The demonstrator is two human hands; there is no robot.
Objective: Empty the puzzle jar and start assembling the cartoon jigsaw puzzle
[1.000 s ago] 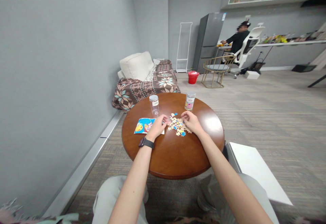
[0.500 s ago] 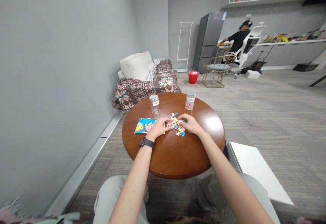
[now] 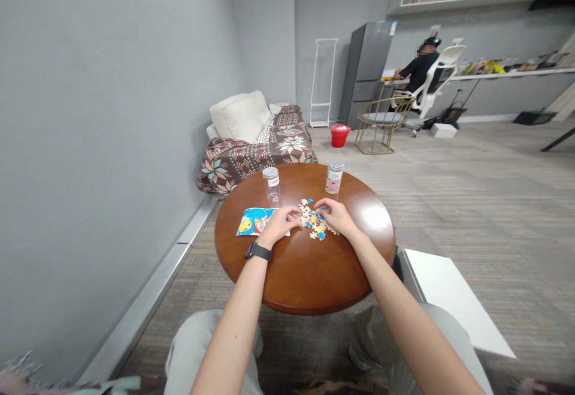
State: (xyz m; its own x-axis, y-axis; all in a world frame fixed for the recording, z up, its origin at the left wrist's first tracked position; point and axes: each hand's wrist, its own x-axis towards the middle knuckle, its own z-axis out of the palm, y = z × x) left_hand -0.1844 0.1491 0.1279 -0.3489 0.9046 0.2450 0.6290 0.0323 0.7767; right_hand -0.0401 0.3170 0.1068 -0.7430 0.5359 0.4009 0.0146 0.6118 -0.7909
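In the head view, puzzle pieces [image 3: 313, 222] lie between the person's left hand [image 3: 279, 225], loosely curled, and right hand [image 3: 338, 217], narrowly bent; whether either holds one cannot be told. The left partly hides a picture sheet [image 3: 252, 222]; beyond the right stands a can [image 3: 334, 179].

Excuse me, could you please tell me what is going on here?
A person has the left hand and right hand on either side of a loose pile of puzzle pieces on a round wooden table; whether either grips a piece is too small to tell. A colourful picture sheet is partly hidden by the left hand. Beyond the pile stand a clear jar and a printed container, both with lids on.
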